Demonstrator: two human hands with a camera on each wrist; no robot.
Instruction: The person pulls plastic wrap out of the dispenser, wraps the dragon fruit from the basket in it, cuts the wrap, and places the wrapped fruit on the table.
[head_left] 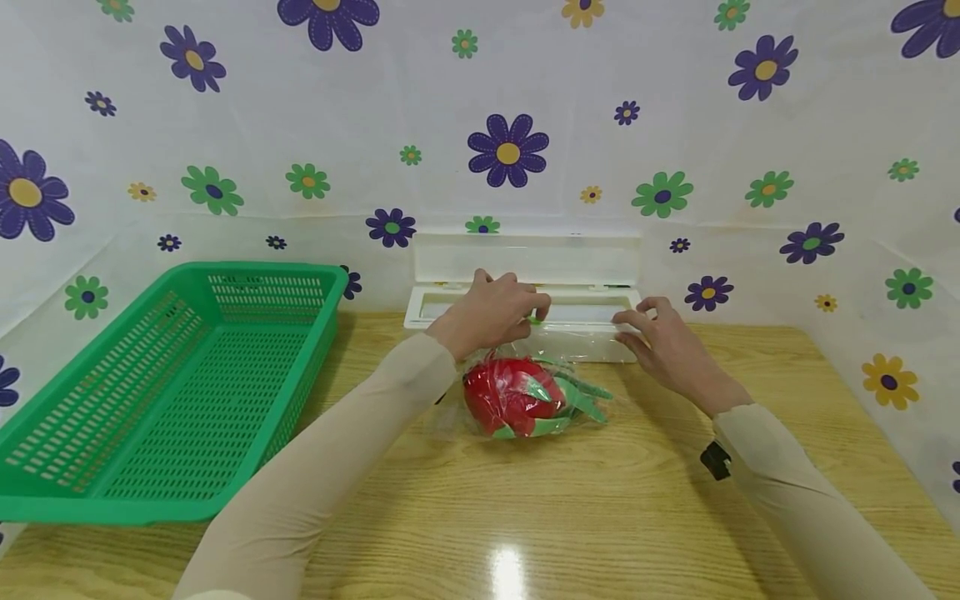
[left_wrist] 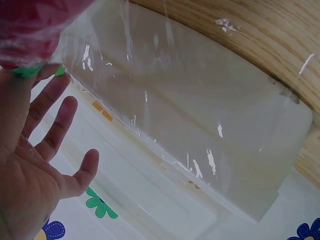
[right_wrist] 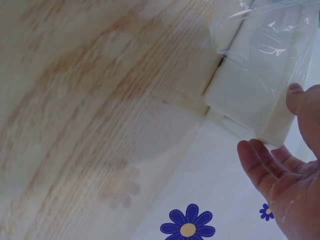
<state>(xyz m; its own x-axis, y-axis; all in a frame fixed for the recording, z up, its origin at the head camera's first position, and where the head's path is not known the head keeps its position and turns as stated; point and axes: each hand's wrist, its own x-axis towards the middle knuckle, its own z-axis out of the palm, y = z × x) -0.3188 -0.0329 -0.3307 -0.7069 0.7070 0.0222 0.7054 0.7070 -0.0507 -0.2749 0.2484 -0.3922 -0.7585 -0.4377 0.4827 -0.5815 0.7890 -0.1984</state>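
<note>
A white cling film dispenser stands at the back of the table with its lid raised. Clear film hangs over its front side. My left hand is at the middle of the front edge, thumb and index finger pinching a small green slider. With thumb and fingers, my right hand grips the dispenser's right end. In front of the box lies a red toy dragon fruit with green leaf tips, covered in film. The left forearm passes close beside the fruit.
A large green slotted basket takes up the left side of the wooden table. Behind the table, a white flower-printed cloth hangs close to the raised lid.
</note>
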